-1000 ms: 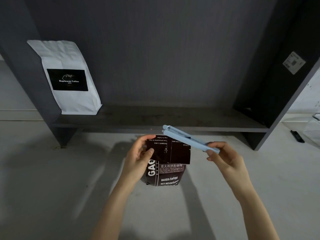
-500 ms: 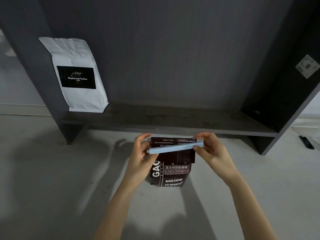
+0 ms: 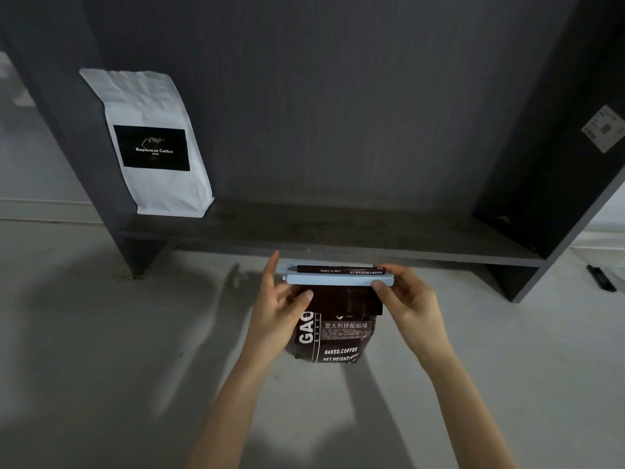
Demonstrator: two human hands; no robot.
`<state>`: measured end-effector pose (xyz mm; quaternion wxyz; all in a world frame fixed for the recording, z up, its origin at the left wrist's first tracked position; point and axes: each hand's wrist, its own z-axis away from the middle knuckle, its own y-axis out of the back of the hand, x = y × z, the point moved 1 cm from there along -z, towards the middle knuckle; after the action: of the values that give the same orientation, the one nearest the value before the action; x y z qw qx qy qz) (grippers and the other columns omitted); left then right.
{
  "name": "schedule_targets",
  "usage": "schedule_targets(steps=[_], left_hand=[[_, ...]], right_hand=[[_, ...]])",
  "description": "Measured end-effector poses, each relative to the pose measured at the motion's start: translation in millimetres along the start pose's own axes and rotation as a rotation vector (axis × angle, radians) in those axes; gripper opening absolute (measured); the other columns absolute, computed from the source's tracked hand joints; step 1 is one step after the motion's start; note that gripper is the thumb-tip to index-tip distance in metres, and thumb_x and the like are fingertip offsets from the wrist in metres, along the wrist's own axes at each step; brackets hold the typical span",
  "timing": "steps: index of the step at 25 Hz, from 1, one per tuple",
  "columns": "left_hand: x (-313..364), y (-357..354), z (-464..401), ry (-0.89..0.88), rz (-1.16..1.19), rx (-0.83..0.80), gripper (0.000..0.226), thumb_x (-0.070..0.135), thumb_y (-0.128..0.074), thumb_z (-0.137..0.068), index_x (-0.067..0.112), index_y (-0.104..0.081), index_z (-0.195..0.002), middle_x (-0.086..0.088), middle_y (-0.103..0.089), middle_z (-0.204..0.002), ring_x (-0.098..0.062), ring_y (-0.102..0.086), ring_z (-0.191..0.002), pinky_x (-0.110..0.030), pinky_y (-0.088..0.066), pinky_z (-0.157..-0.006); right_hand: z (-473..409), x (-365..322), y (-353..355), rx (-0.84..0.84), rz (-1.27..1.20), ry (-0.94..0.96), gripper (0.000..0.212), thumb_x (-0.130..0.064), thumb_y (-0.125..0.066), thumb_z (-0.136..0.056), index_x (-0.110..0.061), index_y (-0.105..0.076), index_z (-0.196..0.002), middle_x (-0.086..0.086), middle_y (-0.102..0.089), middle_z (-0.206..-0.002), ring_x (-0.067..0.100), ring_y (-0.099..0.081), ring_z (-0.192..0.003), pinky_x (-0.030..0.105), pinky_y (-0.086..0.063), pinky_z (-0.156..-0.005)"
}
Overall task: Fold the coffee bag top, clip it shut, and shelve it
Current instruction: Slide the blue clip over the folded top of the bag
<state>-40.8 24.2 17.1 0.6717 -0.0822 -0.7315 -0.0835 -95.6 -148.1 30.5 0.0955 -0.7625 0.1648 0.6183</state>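
Here two hands (image 3: pixel 280 309) (image 3: pixel 404 299) hold one clip (image 3: pixel 338 280).

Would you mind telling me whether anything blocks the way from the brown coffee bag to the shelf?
Nothing visible does. The brown coffee bag sits just before the shelf; the white coffee bag occupies only its far left end.

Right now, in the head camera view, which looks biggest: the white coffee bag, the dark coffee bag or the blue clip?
1. White coffee bag, though it stands farther away.
2. Dark coffee bag, partly hidden by hands.
3. Blue clip, a thin bar.
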Motion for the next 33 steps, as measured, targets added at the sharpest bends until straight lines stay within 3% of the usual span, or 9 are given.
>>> schedule_targets(steps=[3, 7, 12, 14, 16, 19, 25, 30, 33], left_hand=[[0.3, -0.2, 0.7, 0.021, -0.012, -0.008, 0.073, 0.000, -0.056, -0.081, 0.023, -0.018, -0.138, 0.018, -0.059, -0.093, 0.011, -0.055, -0.086, -0.004, -0.044, -0.078], [1.3, 0.0, 1.7, 0.046, 0.005, -0.021, 0.068, -0.001, -0.055, -0.081, 0.018, -0.021, -0.137, 0.012, -0.061, -0.103, 0.018, -0.057, -0.078, -0.003, -0.046, -0.074], [7.3, 0.9, 4.9, 0.043, 0.042, -0.011, 0.052, 0.008, -0.055, -0.083, 0.021, -0.035, -0.129, 0.027, -0.058, -0.092, 0.015, -0.057, -0.083, 0.000, -0.045, -0.069], [9.0, 1.7, 6.1, 0.018, 0.009, -0.007, 0.039, 0.021, -0.054, -0.083, 0.027, -0.042, -0.120, 0.025, -0.060, -0.094, 0.016, -0.058, -0.087, -0.007, -0.046, -0.080], [6.3, 3.0, 6.4, 0.011, -0.027, 0.005, 0.030, 0.033, -0.050, -0.082, 0.028, -0.049, -0.112, 0.019, -0.062, -0.099, 0.008, -0.058, -0.094, -0.024, -0.044, -0.094], [0.1, 5.8, 5.1, 0.016, -0.035, 0.021, 0.017, 0.028, -0.047, -0.087, 0.028, -0.053, -0.103, 0.016, -0.065, -0.097, 0.005, -0.060, -0.091, -0.032, -0.044, -0.096], [4.6, 3.3, 5.3, -0.016, -0.024, 0.046, 0.015, 0.022, -0.047, -0.087, 0.023, -0.052, -0.102, 0.017, -0.062, -0.092, 0.016, -0.059, -0.080, -0.010, -0.047, -0.078], [3.5, 4.3, 5.2, -0.017, -0.013, 0.050, 0.013, 0.020, -0.046, -0.088, 0.025, -0.052, -0.099, 0.016, -0.062, -0.092, 0.016, -0.059, -0.078, -0.022, -0.046, -0.083], [2.8, 4.4, 4.5, -0.022, -0.004, 0.053, 0.012, 0.021, -0.046, -0.088, 0.029, -0.052, -0.095, 0.016, -0.062, -0.092, 0.016, -0.059, -0.078, -0.021, -0.047, -0.082]], right_hand=[[1.6, 4.2, -0.6, 0.022, 0.022, 0.007, 0.026, -0.006, -0.055, -0.084, -0.032, -0.057, -0.085, 0.002, -0.066, -0.079, 0.000, -0.063, -0.069, 0.010, -0.051, -0.062], [1.8, 8.2, -1.2, 0.039, 0.023, 0.010, 0.026, -0.008, -0.056, -0.084, -0.034, -0.056, -0.084, 0.001, -0.066, -0.085, 0.004, -0.063, -0.074, 0.011, -0.051, -0.064], [2.3, 8.8, -1.3, 0.036, 0.033, 0.020, 0.027, -0.008, -0.056, -0.084, -0.035, -0.055, -0.085, 0.002, -0.065, -0.088, 0.014, -0.063, -0.080, 0.012, -0.052, -0.066], [2.3, 8.7, -1.3, 0.038, 0.033, 0.015, 0.027, -0.008, -0.056, -0.083, -0.035, -0.056, -0.085, 0.003, -0.066, -0.088, 0.013, -0.063, -0.080, 0.011, -0.051, -0.065], [2.5, 8.5, -1.0, 0.040, 0.041, 0.012, 0.027, -0.009, -0.056, -0.083, -0.036, -0.056, -0.085, 0.004, -0.066, -0.087, 0.013, -0.063, -0.079, 0.012, -0.051, -0.065], [2.8, 8.5, -1.0, 0.036, 0.064, 0.015, 0.028, -0.010, -0.056, -0.084, -0.038, -0.055, -0.086, 0.007, -0.067, -0.088, 0.018, -0.064, -0.081, 0.016, -0.054, -0.066], [3.9, 9.6, -2.4, 0.052, 0.071, 0.011, 0.027, -0.012, -0.056, -0.083, -0.038, -0.055, -0.087, 0.007, -0.067, -0.089, 0.023, -0.064, -0.086, 0.034, -0.055, -0.076], [3.3, 7.6, -3.4, 0.036, 0.110, 0.043, 0.027, -0.013, -0.056, -0.084, -0.040, -0.054, -0.087, 0.006, -0.066, -0.090, 0.018, -0.064, -0.083, 0.016, -0.053, -0.065], [3.3, 7.5, -3.6, 0.019, 0.106, 0.044, 0.027, -0.013, -0.055, -0.085, -0.040, -0.053, -0.087, 0.006, -0.066, -0.089, 0.018, -0.064, -0.079, 0.013, -0.051, -0.060]])
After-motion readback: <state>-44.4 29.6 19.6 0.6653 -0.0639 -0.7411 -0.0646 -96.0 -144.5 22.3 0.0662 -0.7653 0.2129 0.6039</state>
